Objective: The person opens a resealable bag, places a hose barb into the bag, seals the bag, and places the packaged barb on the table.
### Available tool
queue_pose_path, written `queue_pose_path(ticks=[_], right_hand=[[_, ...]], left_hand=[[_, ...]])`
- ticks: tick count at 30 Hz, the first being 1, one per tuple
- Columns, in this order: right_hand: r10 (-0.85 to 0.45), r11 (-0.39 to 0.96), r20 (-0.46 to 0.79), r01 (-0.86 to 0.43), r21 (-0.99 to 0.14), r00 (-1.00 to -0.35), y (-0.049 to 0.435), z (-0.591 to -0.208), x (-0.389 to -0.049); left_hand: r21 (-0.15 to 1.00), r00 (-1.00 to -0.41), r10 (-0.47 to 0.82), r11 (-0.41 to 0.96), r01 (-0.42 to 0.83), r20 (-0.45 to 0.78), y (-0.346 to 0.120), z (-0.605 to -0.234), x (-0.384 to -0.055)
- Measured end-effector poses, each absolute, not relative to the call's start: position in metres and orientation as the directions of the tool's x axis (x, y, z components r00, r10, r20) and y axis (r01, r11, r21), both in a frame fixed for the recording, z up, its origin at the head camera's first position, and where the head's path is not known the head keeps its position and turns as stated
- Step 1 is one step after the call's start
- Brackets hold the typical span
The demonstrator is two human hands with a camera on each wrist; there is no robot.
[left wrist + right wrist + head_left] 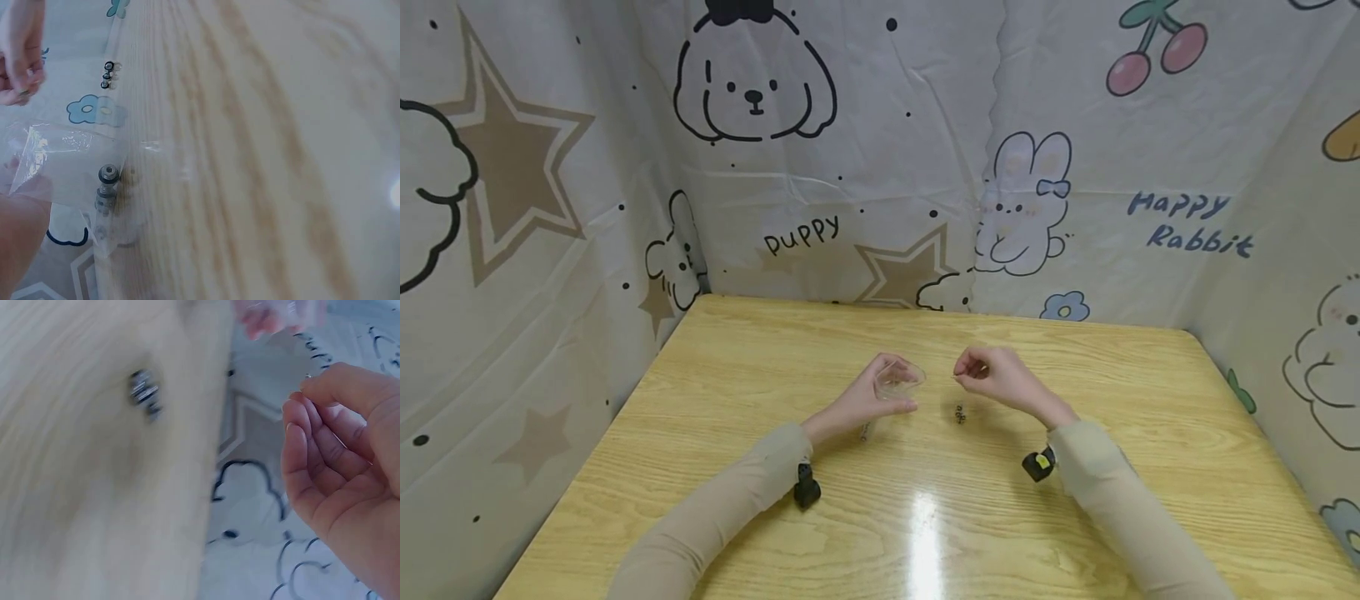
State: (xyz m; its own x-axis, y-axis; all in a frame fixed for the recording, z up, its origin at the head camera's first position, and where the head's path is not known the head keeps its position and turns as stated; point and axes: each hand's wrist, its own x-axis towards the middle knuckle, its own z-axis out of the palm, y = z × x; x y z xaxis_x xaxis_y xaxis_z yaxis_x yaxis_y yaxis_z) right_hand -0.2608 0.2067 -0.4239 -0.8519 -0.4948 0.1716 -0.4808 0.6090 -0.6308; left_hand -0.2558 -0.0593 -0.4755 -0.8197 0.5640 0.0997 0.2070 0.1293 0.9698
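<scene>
The left hand (pixel 867 400) holds a clear plastic bag (pixel 900 381) above the middle of the wood-grain table (pixel 782 550), its fingers and thumb curved around the bag with the mouth side toward the right. No print can be read on the film. To the right, and apart from the bag, the right hand (pixel 1002 381) pinches a tiny item (pixel 308 376) between thumb and forefinger, the other fingers curled in toward the palm; the item is too small to name.

Just nearer than the right hand, a little cluster of dark and silvery metal parts (pixel 960 414) lies on the tabletop. More small round metal parts (pixel 107 187) show below the left hand; whether they sit inside the bag or behind its film, I cannot tell.

Both sleeves (pixel 715 508) are pale beige, and each wrist wears a black camera (pixel 807 487); the right one has a yellow-green mark with no legible wording. Printed fabric (pixel 880 108) stands on the far, left and right sides of the table. Its far side reads "PUPPY" (pixel 802 236) under a dog drawing (pixel 754 92) on the left, and "Happy Rabbit" (pixel 1191 225) to the right of a bow-eared rabbit drawing (pixel 1022 208).
</scene>
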Motion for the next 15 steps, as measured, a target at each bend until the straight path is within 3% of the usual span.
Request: queue_pose_path(ticks=[15], right_hand=[[-0.615,0.52,0.261,-0.631,-0.576,-0.744,0.151,-0.388,-0.259]], left_hand=[[0.967,-0.809,0.577,0.123,0.223,0.113,-0.06,-0.476,-0.255]])
